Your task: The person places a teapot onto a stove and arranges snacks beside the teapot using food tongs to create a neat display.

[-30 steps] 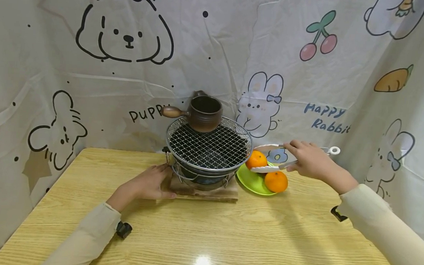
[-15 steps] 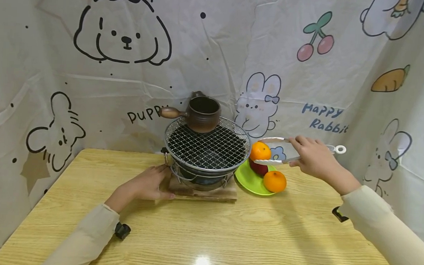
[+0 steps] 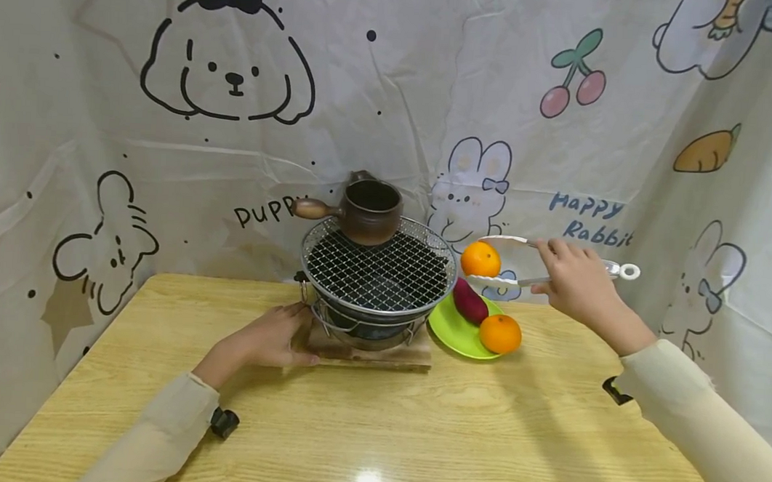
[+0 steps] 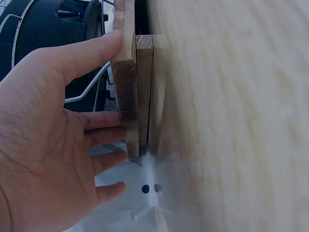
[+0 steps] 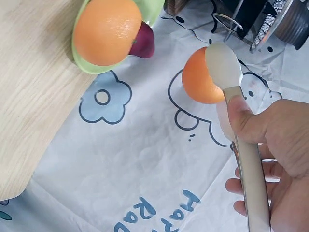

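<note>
In the head view my right hand [image 3: 577, 280] grips white-tipped metal tongs [image 3: 512, 239]. Between the tips of the tongs is an orange [image 3: 480, 259], raised above a green plate [image 3: 443, 330]. On that plate lie a purple sweet potato [image 3: 469, 301] and a second orange [image 3: 500, 334]. My left hand [image 3: 272, 335] rests against the left end of a wooden board [image 3: 386, 357]. In the left wrist view its thumb and fingertips touch the board's edge [image 4: 124, 77], the fingers fairly straight.
On the board stands a round tabletop grill [image 3: 379, 270] with a wire mesh top. A brown clay pot [image 3: 371, 211] with a side handle sits at the back of the mesh. A printed cloth [image 3: 395, 74] hangs behind the wooden table [image 3: 350, 428].
The orange in the tongs has risen off the plate and shifted slightly right, uncovering the sweet potato. My right hand rose with it. The left hand keeps its place on the board.
</note>
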`<state>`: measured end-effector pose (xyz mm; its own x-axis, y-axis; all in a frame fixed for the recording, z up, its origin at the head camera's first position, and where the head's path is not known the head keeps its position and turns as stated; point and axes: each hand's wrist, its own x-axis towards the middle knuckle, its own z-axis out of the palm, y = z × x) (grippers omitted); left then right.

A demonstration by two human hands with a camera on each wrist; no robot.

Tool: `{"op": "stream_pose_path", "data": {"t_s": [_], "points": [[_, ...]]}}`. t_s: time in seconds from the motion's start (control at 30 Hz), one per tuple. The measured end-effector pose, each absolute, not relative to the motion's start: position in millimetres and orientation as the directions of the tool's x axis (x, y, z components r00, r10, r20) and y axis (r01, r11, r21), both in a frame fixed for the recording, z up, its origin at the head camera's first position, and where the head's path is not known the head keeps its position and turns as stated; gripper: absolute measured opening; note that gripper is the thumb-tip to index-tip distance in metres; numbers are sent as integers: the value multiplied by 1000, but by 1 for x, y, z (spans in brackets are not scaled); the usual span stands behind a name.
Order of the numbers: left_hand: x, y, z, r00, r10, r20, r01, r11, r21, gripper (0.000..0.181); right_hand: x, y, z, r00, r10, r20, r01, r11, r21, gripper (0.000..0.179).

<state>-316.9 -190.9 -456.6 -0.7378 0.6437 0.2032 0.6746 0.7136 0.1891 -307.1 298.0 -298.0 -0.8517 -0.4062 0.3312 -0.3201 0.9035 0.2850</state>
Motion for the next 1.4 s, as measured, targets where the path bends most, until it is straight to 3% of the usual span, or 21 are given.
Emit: {"op": "stream_pose_path", "data": {"t_s": [0.4,0.77,1.4], "points": [[-317,-190,-458,-763,625,168,647,730,222,95,-308,290,-292,-839,-325,437,-237,940,244,82],[-315,-190,-456,-767,623,156,642,735,221,95,-304,293,-291,-746,-344,570,-247,938,242,81],[-316,-190,-459,-762,621,184,648,728,226,92,-305,283,-278,-631,-349,693,-289,935,207,81]]}}
